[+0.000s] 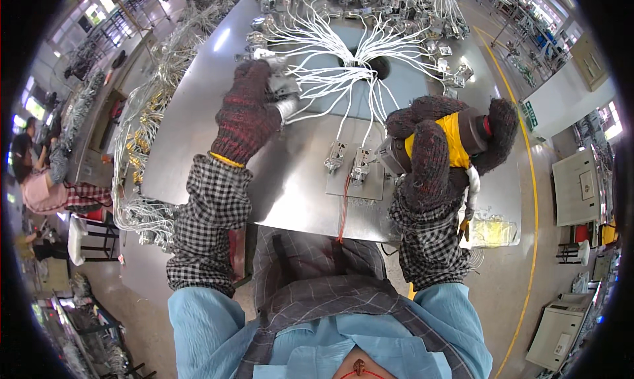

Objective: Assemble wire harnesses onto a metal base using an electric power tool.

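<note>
My left hand, in a dark red-black knitted glove, reaches to the left side of a fan of white cables. Its fingers are closed by a blurred silver piece at the cable ends; what they grip is hard to make out. White wrapping covers one fingertip. In my right hand, gloved alike, is a yellow-and-black power tool, its dark end pointing left towards the cables. Two metal connectors on white cables lie near the table's front edge, one on a small metal plate.
More metal connectors ring the far side of the shiny metal table. Bundled cables line its left side. A clear yellowish box sits at the right corner. A person sits further left.
</note>
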`<action>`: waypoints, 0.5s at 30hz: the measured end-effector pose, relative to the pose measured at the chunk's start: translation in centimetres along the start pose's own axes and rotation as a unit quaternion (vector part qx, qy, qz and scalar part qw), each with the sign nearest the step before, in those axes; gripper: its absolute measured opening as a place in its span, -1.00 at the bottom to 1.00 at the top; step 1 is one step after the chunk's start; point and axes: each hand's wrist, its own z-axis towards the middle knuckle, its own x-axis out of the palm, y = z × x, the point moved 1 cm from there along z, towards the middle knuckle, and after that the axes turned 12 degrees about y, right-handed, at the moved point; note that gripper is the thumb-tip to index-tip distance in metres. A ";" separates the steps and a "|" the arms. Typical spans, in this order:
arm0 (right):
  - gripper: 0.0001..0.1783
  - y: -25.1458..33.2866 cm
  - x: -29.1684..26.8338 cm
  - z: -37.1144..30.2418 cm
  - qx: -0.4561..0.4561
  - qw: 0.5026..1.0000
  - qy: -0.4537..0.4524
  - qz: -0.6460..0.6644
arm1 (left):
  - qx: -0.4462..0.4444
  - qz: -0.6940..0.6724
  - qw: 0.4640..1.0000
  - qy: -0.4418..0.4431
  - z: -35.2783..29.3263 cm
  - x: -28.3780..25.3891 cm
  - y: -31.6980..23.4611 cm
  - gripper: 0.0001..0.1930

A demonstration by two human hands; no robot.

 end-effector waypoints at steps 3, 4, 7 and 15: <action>-0.15 0.2 0.0 -0.2 0.025 1.000 -0.013 0.006 | 0.051 0.013 0.998 0.037 -0.1 -0.9 -4.3 -0.44; -0.15 0.6 0.1 -0.1 0.029 0.999 -0.016 0.006 | 0.033 0.016 0.996 0.078 -0.3 -1.3 -6.3 -0.47; -0.15 0.9 0.4 -0.4 0.050 0.998 -0.025 0.020 | 0.038 -0.045 0.988 0.140 -0.8 -0.6 -7.0 -0.59; -0.17 0.9 0.6 -0.2 0.065 0.997 -0.033 0.016 | -0.040 -0.300 0.928 0.218 -0.8 -0.1 -5.2 -0.51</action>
